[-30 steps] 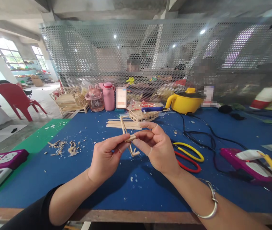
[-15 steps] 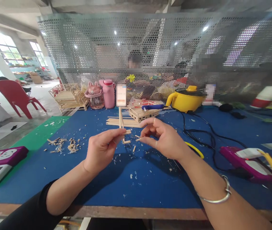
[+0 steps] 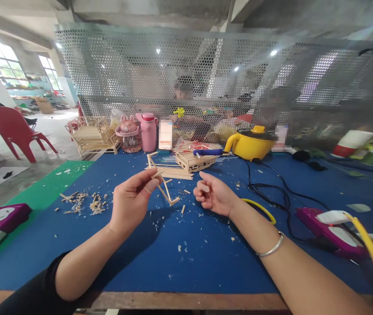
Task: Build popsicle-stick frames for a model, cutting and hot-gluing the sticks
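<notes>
My left hand (image 3: 132, 199) pinches a small frame of thin wooden sticks (image 3: 166, 192) between thumb and fingers. The frame is tilted, with one end rising behind the fingers and the other pointing down to the right. To its right, my right hand (image 3: 214, 194) is apart from the frame, turned with its fingers curled in and its thumb up. Whether a small piece lies inside those fingers is hidden. Short stick offcuts (image 3: 183, 209) lie on the blue mat (image 3: 199, 262) between the hands. A bundle of long wooden sticks (image 3: 176, 172) rests just behind.
Behind the sticks are a wooden box-like piece (image 3: 195, 162) and a blue-handled tool (image 3: 208, 152). A yellow pot (image 3: 252, 146), pink bottle (image 3: 149, 133) and pink jug (image 3: 129, 136) line the back. Scraps (image 3: 97, 204) lie left; cables (image 3: 272, 188) and a purple power strip (image 3: 327, 227) right.
My left hand has turned the stick frame so it slants down to the right. My right hand has drawn away from it and rotated, its fingers curling in.
</notes>
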The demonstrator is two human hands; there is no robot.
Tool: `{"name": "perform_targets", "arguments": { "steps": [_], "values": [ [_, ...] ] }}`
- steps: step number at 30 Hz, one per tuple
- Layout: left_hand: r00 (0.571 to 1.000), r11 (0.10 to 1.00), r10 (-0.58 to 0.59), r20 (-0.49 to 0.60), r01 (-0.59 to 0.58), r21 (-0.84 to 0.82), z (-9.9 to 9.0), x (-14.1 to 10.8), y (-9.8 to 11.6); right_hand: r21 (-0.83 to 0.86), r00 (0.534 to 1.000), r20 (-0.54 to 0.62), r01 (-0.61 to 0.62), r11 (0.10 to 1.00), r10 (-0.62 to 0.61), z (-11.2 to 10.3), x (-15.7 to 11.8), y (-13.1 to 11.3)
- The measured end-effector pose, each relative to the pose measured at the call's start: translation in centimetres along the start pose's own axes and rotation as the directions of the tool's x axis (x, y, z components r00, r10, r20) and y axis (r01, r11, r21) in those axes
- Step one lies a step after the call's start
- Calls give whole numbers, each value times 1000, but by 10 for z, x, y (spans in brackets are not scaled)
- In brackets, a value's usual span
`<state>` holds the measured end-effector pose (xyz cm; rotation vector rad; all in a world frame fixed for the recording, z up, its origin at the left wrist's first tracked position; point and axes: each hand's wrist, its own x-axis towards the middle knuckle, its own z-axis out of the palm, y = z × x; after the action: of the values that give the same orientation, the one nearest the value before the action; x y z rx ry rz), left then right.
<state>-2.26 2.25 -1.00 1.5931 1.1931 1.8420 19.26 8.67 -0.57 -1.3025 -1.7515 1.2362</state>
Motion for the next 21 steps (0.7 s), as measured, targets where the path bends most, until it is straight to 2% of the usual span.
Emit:
{"name": "perform_targets", "arguments": {
  "steps": [3, 5, 11, 15, 17, 18, 19, 21],
  "values": [
    [1000, 999, -26, -2, 26, -39, 0, 1, 0, -132, 990, -130, 32, 991, -49, 3, 7, 4],
    [1000, 998, -29, 6, 30, -56, 0, 1, -1, -254, 979, -178, 50, 966, -97, 2, 10, 9],
    [996, 998, -40, 74, 44, -52, 1, -2, 1, -523, 970, -116, 122, 843, -213, 2, 13, 19],
    [994, 996, -52, 98, 58, -69, 0, -3, 0, -608, 933, -184, 138, 782, -308, 4, 5, 5],
    [993, 995, -50, 105, 58, -76, 0, -3, -1, -621, 884, -251, 165, 766, -394, 7, -8, -8],
    [992, 995, -51, 116, 61, -77, 1, -4, 0, -626, 844, -286, 193, 755, -453, 9, -16, -14],
    [990, 995, -54, 132, 65, -78, 1, -4, 0, -640, 765, -297, 285, 714, -572, 12, -24, -20],
    [984, 994, -57, 170, 71, -79, 2, -6, 2, -687, 590, -220, 471, 553, -776, 19, -38, -29]
  ]
}}
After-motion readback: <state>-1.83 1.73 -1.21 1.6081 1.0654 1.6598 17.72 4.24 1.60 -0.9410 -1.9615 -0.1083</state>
